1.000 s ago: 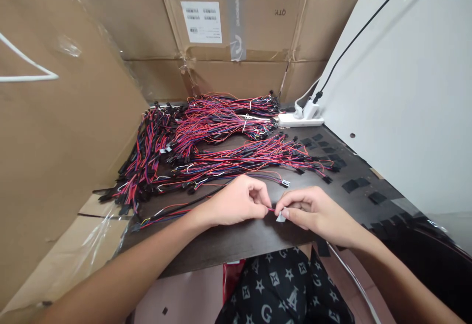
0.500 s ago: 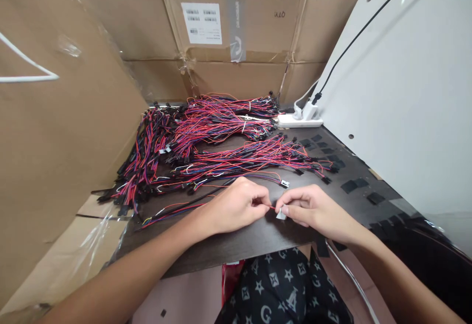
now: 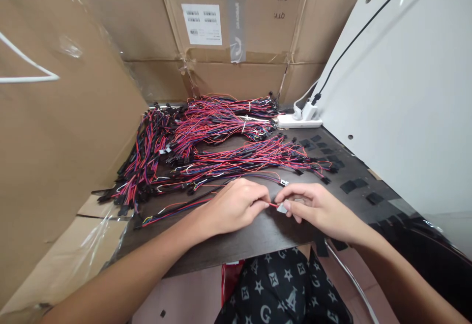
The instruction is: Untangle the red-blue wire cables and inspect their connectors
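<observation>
My left hand (image 3: 239, 206) is closed in a pinch on a wire harness (image 3: 173, 214) of red, blue and black wires, whose left end trails across the dark table (image 3: 221, 249). A short piece of red wire shows between my two hands. At its right end sits a small whitish label (image 3: 282, 208), pinched between the thumb and fingers of my right hand (image 3: 313, 208). What lies behind the right fingers is hidden. Just beyond my hands, another harness ends in a white connector (image 3: 283, 182).
Bundles of red and purple wires (image 3: 243, 157) lie across the table, with a further heap (image 3: 147, 152) at left. A white power strip (image 3: 299, 121) stands at the back. Black tape pieces (image 3: 354, 185) stick to the right side. Cardboard (image 3: 254, 78) and a white panel (image 3: 413, 93) enclose the table.
My right fingers have shifted slightly on the label, which now shows more of its face and sits a little higher. The left hand has hardly moved.
</observation>
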`<state>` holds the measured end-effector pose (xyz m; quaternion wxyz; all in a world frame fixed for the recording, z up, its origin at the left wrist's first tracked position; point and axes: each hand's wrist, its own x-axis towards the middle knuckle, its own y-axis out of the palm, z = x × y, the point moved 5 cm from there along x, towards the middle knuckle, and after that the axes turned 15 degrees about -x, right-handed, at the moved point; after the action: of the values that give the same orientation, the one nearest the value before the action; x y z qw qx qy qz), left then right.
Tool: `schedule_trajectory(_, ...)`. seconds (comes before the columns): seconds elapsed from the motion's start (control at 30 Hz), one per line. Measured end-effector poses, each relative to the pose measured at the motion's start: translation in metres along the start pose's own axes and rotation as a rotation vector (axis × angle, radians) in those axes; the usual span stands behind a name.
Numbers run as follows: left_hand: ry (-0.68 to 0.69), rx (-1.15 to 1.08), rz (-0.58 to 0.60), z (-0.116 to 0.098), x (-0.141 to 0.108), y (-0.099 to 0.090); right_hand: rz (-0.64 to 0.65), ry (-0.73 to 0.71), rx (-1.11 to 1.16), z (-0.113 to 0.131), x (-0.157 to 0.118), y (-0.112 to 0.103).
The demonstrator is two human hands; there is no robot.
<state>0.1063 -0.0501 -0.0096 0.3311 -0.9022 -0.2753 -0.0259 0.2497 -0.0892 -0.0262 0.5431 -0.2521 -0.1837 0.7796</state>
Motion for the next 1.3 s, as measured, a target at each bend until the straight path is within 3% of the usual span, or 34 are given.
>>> schedule_trajectory(0.1,-0.023,-0.014,-0.028,0.001,0.0,0.001,-0.048,-0.06,-0.109,0.005,-0.001,-0.001)
schedule_trajectory(0.2,-0.032,-0.005,-0.048,0.002,0.0,0.002,-0.099,-0.127,-0.354,0.013,-0.003,0.001)
schedule_trajectory(0.3,-0.037,-0.002,-0.054,0.002,-0.001,0.003,-0.08,-0.136,-0.476,0.018,-0.004,0.004)
schedule_trajectory(0.43,-0.059,-0.04,-0.069,0.001,0.0,0.001,0.037,-0.143,-0.357,0.019,0.0,0.01)
schedule_trajectory(0.57,-0.154,-0.106,-0.079,0.003,0.001,-0.003,0.073,-0.078,-0.162,0.014,0.007,0.01)
schedule_trajectory(0.77,-0.23,-0.136,-0.021,0.005,0.0,-0.002,0.139,-0.021,-0.076,0.006,0.007,0.011)
schedule_trajectory(1.07,-0.25,-0.096,-0.017,0.009,0.001,-0.004,0.129,0.0,0.013,-0.001,0.005,0.008)
schedule_trajectory(1.3,-0.203,-0.032,-0.062,0.006,0.001,-0.006,0.105,-0.03,-0.066,0.003,0.005,0.006)
